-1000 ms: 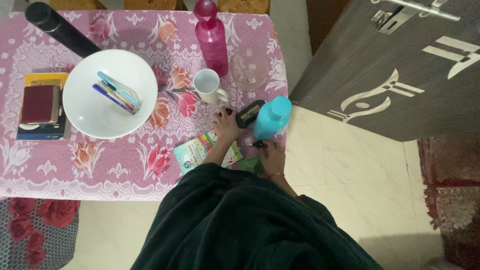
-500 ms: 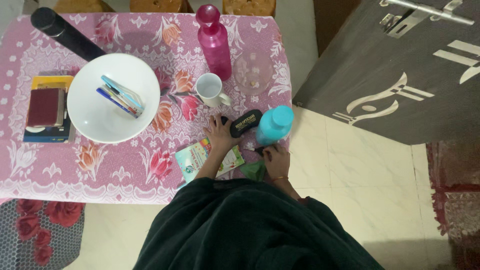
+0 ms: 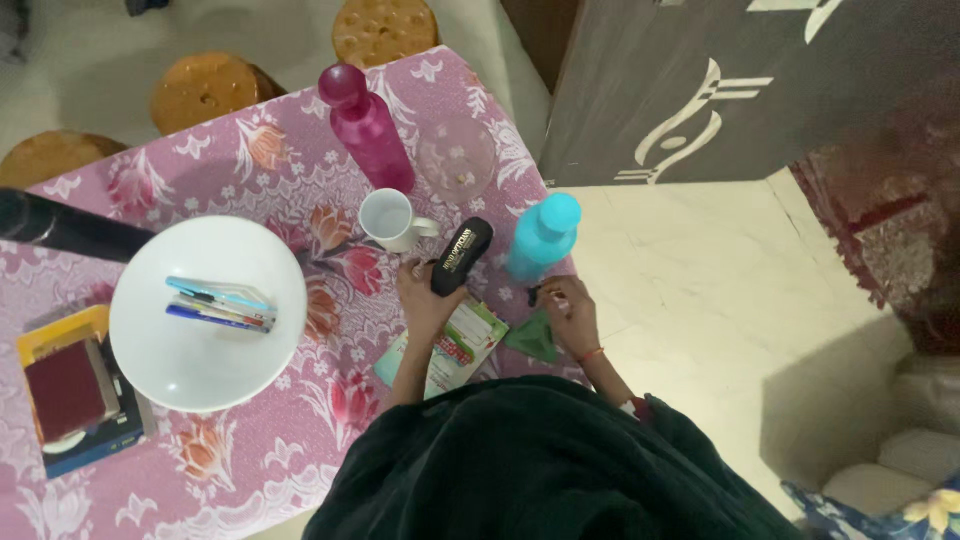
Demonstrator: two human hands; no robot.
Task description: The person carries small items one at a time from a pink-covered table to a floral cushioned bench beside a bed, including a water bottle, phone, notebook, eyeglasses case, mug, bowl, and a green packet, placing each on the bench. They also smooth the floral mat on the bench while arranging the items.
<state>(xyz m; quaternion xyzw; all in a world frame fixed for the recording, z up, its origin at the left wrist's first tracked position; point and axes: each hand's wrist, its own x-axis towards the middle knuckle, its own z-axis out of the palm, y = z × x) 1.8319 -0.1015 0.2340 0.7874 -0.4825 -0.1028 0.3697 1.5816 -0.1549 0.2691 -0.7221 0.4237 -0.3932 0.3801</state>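
Note:
My left hand [image 3: 422, 300] rests on the pink flowered tablecloth [image 3: 300, 170] and grips the lower end of a black cylindrical container [image 3: 461, 256], which leans toward a white mug [image 3: 390, 218]. My right hand [image 3: 572, 316] is at the table's right edge, just below a teal bottle [image 3: 541, 237]. Its fingertips are pinched on a small dark piece [image 3: 533, 295]. A green packet [image 3: 532, 339] lies under that hand. A white and green pouch [image 3: 458, 345] lies flat beneath my left forearm.
A pink bottle [image 3: 365, 125] and a clear glass lid [image 3: 456, 160] stand behind the mug. A white plate [image 3: 150, 340] holds pens. Books [image 3: 70, 400] and a black flask [image 3: 70, 232] are at the left. Round stools [image 3: 205, 92] stand beyond the table, and a dark cabinet [image 3: 750, 90] is at the right.
The view has swung and drawn closer. My hands stay at the black container and by the teal bottle, with the container now leaning toward the mug.

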